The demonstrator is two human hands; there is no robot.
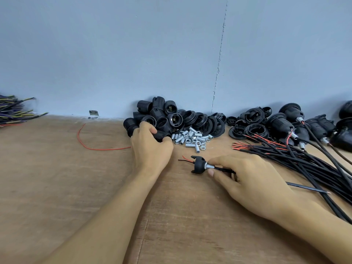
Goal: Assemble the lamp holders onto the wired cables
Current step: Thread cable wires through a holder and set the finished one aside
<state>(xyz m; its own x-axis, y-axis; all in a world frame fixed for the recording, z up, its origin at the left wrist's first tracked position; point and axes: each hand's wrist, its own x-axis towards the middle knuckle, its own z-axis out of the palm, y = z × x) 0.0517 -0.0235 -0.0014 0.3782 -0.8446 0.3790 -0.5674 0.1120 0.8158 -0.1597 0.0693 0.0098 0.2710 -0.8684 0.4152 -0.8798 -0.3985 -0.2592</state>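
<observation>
My left hand (pixel 152 147) grips a socket shell (pixel 162 135) at the pile; my right hand (pixel 247 180) pinches a cable (pixel 222 169) already fitted with its base cap (pixel 198 164). A few finished holders (pixel 285 119) lie right; many bare cables (pixel 308 164) wait.

Your counter (pixel 57 178), left to right along the wall (pixel 114 54).
At far left a wire bundle (pixel 11 111) lies by the wall, a bracket (pixel 93 114) to its right and a loose wire (pixel 83 143) in front of that. At centre the pile of shells (pixel 162 117) sits against the wall. Your left grip (pixel 150 147) is at its front edge, curled round one holder shell (pixel 162 135). The tubes and nuts (pixel 192 139) lie just right of that grip. Further right come the holder caps (pixel 245 124), then the assembled holders (pixel 297 122), with the cable bundle (pixel 304 161) before them. Nearer you, your right grip (pixel 247 178) pinches a cable (pixel 222 169) whose fitted cap (pixel 199 164) points left.
</observation>
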